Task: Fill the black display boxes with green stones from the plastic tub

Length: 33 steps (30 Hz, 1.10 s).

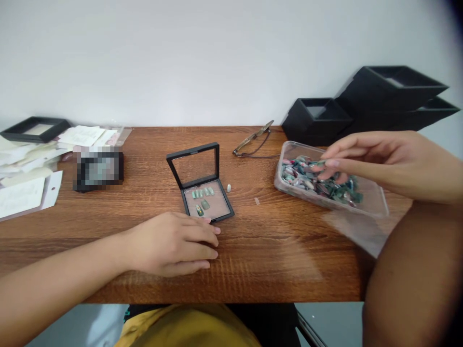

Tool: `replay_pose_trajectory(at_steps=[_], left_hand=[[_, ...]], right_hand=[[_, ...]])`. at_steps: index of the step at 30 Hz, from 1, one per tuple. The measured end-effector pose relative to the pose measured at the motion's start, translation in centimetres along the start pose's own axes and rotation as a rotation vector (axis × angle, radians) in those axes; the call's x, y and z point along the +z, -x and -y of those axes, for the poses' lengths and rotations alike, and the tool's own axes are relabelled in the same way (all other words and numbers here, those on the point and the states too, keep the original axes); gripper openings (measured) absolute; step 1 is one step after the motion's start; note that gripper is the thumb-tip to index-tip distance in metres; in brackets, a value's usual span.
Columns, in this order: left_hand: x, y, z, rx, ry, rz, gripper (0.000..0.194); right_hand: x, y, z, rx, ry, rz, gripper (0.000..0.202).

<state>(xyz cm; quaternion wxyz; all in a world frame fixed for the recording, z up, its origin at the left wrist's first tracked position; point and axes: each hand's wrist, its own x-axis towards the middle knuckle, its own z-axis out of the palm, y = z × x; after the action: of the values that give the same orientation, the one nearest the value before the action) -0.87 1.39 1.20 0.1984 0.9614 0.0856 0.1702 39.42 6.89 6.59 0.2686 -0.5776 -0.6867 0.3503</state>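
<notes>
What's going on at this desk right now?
A person sits at a wooden table. Their right hand reaches into a clear plastic tray heaped with small greenish press-on nails. The left hand rests flat beside an open black display case that already holds several nails. Whether the right fingers grip one is unclear.

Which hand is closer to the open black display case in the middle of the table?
Left. The left hand rests flat at the front edge of the open black case; the right hand is off to its right, over the clear tray.
</notes>
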Motion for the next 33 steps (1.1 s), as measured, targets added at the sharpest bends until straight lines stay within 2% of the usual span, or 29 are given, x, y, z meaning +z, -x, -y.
replay_pose_trajectory(at_steps=[8,19,28,33], left_hand=[[0.02,-0.13,0.15,-0.002,0.002,0.004,0.018],[-0.1,-0.08,0.03,-0.006,-0.017,0.013,0.019],[-0.13,-0.19,0.11,-0.012,-0.01,0.023,0.02],[-0.24,-0.22,-0.01,-0.009,-0.013,0.016,0.018]], right_hand=[[-0.02,-0.13,-0.07,-0.031,-0.031,-0.008,0.035],[0.17,-0.28,0.15,-0.047,-0.04,-0.011,0.037],[0.15,-0.2,-0.41,0.022,-0.003,-0.033,0.038],[0.26,-0.21,-0.24,0.002,0.025,-0.033,0.037]])
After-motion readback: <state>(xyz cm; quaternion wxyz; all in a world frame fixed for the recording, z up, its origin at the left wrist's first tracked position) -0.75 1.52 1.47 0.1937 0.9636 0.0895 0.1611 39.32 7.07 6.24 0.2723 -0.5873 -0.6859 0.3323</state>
